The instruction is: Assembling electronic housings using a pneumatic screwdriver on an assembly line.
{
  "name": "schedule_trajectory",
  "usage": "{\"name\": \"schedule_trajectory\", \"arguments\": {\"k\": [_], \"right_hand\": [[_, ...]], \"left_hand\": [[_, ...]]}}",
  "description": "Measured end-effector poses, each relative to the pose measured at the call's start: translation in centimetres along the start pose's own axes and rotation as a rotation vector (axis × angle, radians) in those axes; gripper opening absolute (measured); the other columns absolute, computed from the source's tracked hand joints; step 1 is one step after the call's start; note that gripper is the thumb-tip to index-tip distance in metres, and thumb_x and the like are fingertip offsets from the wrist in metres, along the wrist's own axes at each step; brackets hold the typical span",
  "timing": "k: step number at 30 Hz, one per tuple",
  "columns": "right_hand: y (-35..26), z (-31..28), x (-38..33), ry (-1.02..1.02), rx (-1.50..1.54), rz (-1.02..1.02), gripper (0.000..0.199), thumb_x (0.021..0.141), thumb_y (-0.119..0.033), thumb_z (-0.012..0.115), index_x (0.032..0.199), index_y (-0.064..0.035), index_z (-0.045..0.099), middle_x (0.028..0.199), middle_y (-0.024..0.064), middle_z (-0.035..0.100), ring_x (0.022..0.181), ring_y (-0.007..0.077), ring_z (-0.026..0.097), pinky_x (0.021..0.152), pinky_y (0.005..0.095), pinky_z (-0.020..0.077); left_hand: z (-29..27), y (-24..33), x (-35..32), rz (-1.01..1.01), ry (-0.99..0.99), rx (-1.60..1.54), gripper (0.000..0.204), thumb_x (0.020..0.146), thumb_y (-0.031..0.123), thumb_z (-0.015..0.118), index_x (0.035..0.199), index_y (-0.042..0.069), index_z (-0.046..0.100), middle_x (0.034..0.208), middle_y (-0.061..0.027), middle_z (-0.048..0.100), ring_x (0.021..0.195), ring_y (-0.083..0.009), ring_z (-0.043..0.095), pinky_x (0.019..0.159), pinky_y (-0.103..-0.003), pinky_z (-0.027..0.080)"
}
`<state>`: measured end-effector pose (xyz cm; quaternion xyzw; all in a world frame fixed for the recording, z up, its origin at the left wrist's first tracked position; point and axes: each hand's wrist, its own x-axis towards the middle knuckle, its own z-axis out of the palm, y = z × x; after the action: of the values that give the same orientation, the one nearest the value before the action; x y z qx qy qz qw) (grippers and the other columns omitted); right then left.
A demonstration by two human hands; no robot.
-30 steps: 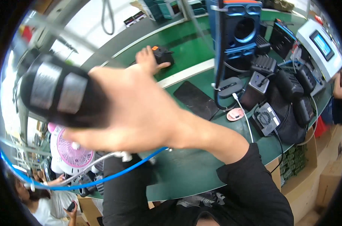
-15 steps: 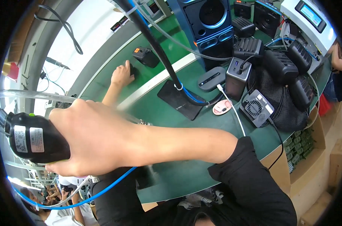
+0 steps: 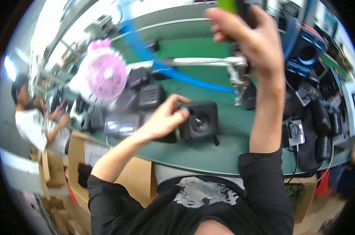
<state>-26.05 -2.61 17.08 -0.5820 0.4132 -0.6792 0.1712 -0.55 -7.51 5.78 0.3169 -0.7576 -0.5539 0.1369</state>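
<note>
Two bare hands are in use over the green table (image 3: 232,135). Compared with the frame half a second earlier, the left hand (image 3: 165,119) has returned from beyond the white rail to the near side; its thumb and forefinger grasp the upper left corner of a black square unit (image 3: 201,122), which rests on the table. The right hand (image 3: 259,45), formerly low at the left, is now raised at the upper right, clenched around a green-and-black tool (image 3: 228,5).

Clearances, left to right: a pink-and-white fan (image 3: 105,76) and a cluster of black cases (image 3: 150,96) bound the left side. The curved front edge of the table passes near the unit. Bare tabletop extends from the unit's right side toward the crowded black devices (image 3: 322,119). A blue hose (image 3: 187,80) spans the area beyond the unit.

Visibility, left to right: the black cases are blurred; the left hand's remaining fingers are partly hidden; the upper border cuts off the tool.
</note>
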Motion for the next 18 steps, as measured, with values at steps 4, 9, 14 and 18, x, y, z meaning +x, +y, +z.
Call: {"name": "schedule_trajectory", "arguments": {"k": [4,9,14,18], "right_hand": [[0.3,0.0,1.3,-0.160,0.174,-0.006,0.039,0.090,-0.032,0.069,0.109,0.0023,0.065,0.093,0.0093,0.070,0.080,0.0148,0.068,0.077,0.0268,0.0542],[-0.7,0.3,2.1,-0.429,0.395,0.047,0.042,0.096,-0.038,0.054,0.116,-0.0007,0.050,0.087,0.0049,0.053,0.072,0.0128,0.054,0.071,0.0281,0.0440],[-5.6,2.8,-0.2,-0.193,0.348,0.054,0.044,0.103,-0.047,0.046,0.103,-0.0039,0.051,0.066,0.0024,0.051,0.050,0.0136,0.055,0.051,0.0281,0.0519],[-8.1,3.5,-2.1,-0.131,0.278,0.007,0.049,0.100,-0.053,0.051,0.100,-0.0039,0.052,0.062,-0.0003,0.050,0.046,0.0111,0.053,0.046,0.0246,0.0495]], "left_hand": [[3.1,-4.1,-3.6,-0.014,0.078,0.014,0.045,0.100,0.033,0.050,0.131,0.002,0.044,0.101,-0.0153,0.059,0.095,-0.0242,0.061,0.080,-0.038,0.050],[5.6,-4.8,-3.9,0.295,0.351,0.427,0.036,0.092,0.016,0.053,0.118,-0.009,0.048,0.106,-0.0268,0.056,0.100,-0.0427,0.059,0.087,-0.047,0.050],[6.0,-6.4,-3.1,0.481,0.438,0.770,0.022,0.083,0.011,0.060,0.096,-0.005,0.054,0.095,-0.0195,0.054,0.090,-0.0349,0.057,0.078,-0.042,0.052],[4.9,-5.2,-2.9,0.651,0.487,0.824,0.039,0.084,0.016,0.064,0.113,-0.009,0.055,0.109,-0.0208,0.058,0.106,-0.0355,0.055,0.098,-0.043,0.044]]}}
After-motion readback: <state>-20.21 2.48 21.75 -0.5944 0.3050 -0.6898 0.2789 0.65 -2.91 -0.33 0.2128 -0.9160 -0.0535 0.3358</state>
